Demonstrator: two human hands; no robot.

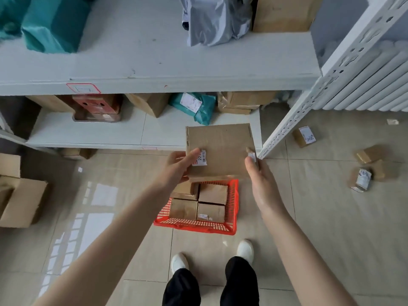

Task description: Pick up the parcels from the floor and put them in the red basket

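I hold a flat brown cardboard parcel (223,151) with a white label above the far end of the red basket (233,208). My left hand (178,166) grips its left edge and my right hand (258,175) grips its right edge. The basket stands on the tiled floor in front of my feet and holds several small brown boxes (213,194). More small parcels lie on the floor to the right: one labelled box (304,136) and a cluster of brown boxes (373,166) further right.
A white metal shelf (154,69) stands ahead, with teal and grey bags and cardboard boxes on its levels. Its upright post (309,98) slants down beside the held parcel. Large cardboard boxes (19,199) sit at the left. A white radiator (375,85) is at the right.
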